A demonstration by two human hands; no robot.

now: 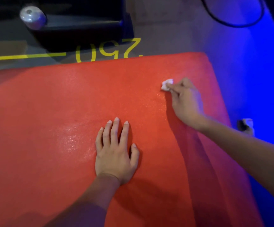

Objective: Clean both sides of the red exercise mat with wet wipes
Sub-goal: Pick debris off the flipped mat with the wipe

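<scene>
The red exercise mat is spread flat on the floor and fills most of the view, its far edge lying just below a yellow line and yellow painted digits on the floor. A small crumpled white wet wipe is pinched between the curled fingertips of the right hand and is held against the mat near its far right corner. The left hand is laid palm down on the mat nearer the middle, its fingers straight and slightly spread, with nothing held in it. A faint sheen is seen on the mat surface to the left of that hand. Beyond the far edge, a dark piece of equipment with a silver rounded end is seen on the floor. Off the right edge of the mat, a small dark and white object is lying on the blue-lit floor; what it is cannot be told. A black cable is looped on the floor past the far right corner.
</scene>
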